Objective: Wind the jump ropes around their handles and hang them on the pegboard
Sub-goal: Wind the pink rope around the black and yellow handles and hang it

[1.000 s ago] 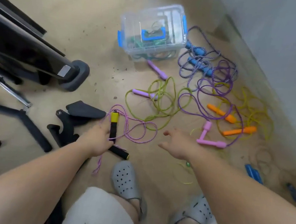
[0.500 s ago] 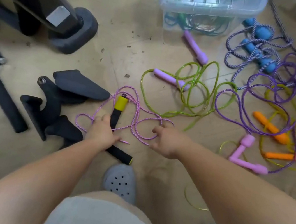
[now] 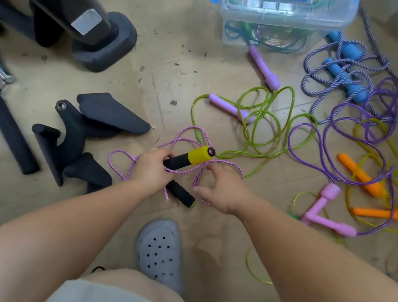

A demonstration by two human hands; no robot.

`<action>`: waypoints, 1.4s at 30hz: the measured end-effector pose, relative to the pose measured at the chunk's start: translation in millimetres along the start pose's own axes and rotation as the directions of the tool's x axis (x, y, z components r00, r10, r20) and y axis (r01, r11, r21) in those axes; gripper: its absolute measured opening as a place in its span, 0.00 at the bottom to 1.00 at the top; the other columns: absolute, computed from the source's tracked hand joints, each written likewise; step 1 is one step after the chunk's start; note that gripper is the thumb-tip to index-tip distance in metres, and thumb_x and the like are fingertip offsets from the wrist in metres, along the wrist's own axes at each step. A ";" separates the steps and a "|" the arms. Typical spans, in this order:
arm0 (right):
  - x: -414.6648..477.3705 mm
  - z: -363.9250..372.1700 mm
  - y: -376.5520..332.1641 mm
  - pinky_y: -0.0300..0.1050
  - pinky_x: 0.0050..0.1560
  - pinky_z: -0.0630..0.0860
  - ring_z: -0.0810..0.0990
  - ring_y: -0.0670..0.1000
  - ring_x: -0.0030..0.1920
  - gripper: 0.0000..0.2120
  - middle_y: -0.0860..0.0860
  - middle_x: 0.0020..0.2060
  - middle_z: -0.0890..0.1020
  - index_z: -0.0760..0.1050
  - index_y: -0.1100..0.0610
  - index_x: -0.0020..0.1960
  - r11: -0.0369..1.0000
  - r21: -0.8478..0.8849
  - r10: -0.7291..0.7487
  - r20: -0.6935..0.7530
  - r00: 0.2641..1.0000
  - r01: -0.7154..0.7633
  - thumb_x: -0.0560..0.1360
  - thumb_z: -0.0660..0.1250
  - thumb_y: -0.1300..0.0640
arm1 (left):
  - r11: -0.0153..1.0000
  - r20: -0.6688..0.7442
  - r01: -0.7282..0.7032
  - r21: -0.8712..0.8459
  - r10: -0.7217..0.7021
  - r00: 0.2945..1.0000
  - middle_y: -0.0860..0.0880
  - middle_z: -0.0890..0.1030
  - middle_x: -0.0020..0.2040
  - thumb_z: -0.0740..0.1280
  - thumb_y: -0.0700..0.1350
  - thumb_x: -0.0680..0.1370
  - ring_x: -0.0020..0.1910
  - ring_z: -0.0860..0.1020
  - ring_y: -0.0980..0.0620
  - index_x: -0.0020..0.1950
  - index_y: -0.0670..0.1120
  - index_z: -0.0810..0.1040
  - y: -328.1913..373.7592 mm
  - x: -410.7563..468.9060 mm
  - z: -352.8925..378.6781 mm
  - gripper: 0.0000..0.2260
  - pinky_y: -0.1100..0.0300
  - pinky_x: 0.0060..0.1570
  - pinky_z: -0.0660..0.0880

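Left hand [image 3: 151, 171] curled in a grip; right hand [image 3: 223, 192] close beside, fingers loosely bent.

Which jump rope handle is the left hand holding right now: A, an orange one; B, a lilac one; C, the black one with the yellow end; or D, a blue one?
C: the left hand has its fingers curled round the black handle with the yellow end, lifting it off the floor.
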State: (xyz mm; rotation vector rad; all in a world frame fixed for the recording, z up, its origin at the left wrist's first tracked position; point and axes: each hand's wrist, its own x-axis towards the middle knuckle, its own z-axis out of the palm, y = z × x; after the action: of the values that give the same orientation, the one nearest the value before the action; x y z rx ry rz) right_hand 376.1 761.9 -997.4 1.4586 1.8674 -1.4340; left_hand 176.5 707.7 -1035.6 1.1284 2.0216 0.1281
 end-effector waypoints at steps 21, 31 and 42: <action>3.5 -26.4 89.0 0.49 0.39 0.83 0.84 0.61 0.45 0.05 0.57 0.41 0.78 0.71 0.55 0.48 0.285 0.955 0.460 -0.208 0.863 0.078 0.75 0.67 0.62 | 0.985 0.219 0.164 0.053 -0.172 0.960 0.51 0.76 0.35 0.77 0.56 0.71 0.35 0.74 0.52 0.36 0.49 0.72 56.5 16.6 60.9 0.18 0.56 0.32 0.66; -65.2 -75.8 84.3 0.55 0.50 0.82 0.78 0.52 0.43 0.15 0.53 0.40 0.78 0.74 0.63 0.53 0.349 0.926 0.472 -0.305 0.827 0.142 0.68 0.68 0.58 | 0.976 0.250 0.159 -0.146 -0.119 0.961 0.42 0.80 0.35 0.63 0.40 0.73 0.34 0.79 0.42 0.45 0.46 0.72 120.5 -13.6 -14.8 0.03 0.49 0.40 0.79; -401.7 -225.2 -11.4 0.58 0.46 0.82 0.77 0.54 0.41 0.22 0.51 0.39 0.76 0.77 0.60 0.53 0.342 0.922 0.481 -0.336 0.810 0.180 0.69 0.72 0.44 | 0.940 0.376 0.132 -0.314 -0.004 0.927 0.41 0.70 0.28 0.63 0.44 0.74 0.27 0.67 0.48 0.44 0.43 0.69 336.0 -273.6 -216.8 0.05 0.57 0.28 0.64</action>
State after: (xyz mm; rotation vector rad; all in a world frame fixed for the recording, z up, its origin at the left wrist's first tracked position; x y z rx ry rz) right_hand 588.5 757.6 -588.7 2.7954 0.8710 -2.3269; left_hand 331.2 762.0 -579.6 0.7952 1.6236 0.1989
